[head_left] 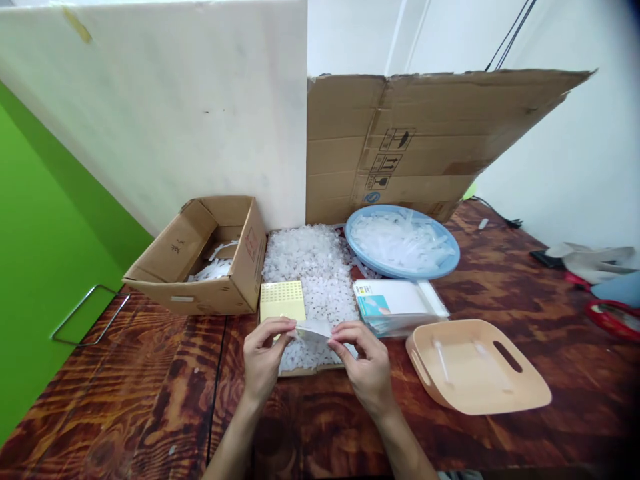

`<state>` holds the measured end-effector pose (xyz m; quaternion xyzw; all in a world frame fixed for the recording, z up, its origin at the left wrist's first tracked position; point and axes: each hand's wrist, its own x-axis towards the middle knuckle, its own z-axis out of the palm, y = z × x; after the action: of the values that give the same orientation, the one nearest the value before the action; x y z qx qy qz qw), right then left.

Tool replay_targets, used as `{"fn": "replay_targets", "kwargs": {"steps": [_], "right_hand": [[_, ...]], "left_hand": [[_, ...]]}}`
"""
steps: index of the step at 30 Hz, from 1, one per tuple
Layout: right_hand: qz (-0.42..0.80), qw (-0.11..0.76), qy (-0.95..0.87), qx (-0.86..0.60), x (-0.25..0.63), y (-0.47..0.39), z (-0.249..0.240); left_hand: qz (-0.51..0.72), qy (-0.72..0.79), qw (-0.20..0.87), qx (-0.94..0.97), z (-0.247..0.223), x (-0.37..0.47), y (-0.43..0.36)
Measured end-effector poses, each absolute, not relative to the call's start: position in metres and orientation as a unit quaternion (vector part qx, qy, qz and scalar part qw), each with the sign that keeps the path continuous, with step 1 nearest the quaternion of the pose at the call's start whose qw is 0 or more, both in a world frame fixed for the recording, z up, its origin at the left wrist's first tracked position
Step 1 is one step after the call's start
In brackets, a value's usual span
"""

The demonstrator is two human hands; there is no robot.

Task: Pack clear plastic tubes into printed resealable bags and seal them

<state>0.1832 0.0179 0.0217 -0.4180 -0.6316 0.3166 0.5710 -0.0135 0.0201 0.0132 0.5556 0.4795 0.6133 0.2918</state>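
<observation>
Between my two hands a small translucent white sheet [314, 329] is stretched, perhaps a film or little bag; its exact kind is unclear. My left hand [266, 353] pinches its left end, and my right hand [364, 360] pinches the right end. Beneath and behind it spreads a heap of small clear plastic pieces [307, 253] in a shallow cardboard tray. On that heap lies a yellow sheet [283, 301] with rows of small dots, just beyond my left hand. A stack of clear packets with a teal-and-white card [395, 303] sits beyond my right hand.
A cardboard box [215, 297] holding white scraps stands at the left. Behind the packets is a blue basin [453, 263] full of clear strips. A peach plastic basket [530, 393] rests at the right. Cardboard [430, 140] and a white panel [150, 113] rise behind.
</observation>
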Motion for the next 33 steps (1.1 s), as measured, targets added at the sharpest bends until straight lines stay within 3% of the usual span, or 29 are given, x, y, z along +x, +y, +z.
{"fn": "replay_targets", "kwargs": {"steps": [4,7,10,16,23,28,33], "right_hand": [[0.453,0.549,-0.553,-0.433,0.191,0.011,0.001],[0.613,0.481,-0.433,-0.453,0.194,-0.001,-0.016],[0.684,0.429,-0.384,-0.448,0.195,-0.012,-0.03],[0.654,0.451,-0.384,-0.47,0.199,-0.021,-0.044],[0.617,0.463,-0.418,-0.48,0.192,-0.033,-0.051],[0.625,0.44,-0.423,-0.485,0.194,-0.04,-0.057],[0.614,0.397,-0.498,-0.465,0.216,-0.051,-0.054]], "left_hand": [[0.613,0.455,0.245,0.597,-0.01,-0.024,0.006],[0.577,0.429,0.221,0.659,-0.025,-0.03,-0.013],[0.519,0.402,0.214,0.723,-0.036,-0.031,-0.034],[0.446,0.39,0.252,0.765,-0.049,-0.032,-0.061],[0.439,0.536,0.38,0.613,-0.049,-0.029,-0.078],[0.419,0.584,0.447,0.532,-0.048,-0.019,-0.087],[0.402,0.602,0.446,0.526,-0.05,-0.014,-0.093]]}}
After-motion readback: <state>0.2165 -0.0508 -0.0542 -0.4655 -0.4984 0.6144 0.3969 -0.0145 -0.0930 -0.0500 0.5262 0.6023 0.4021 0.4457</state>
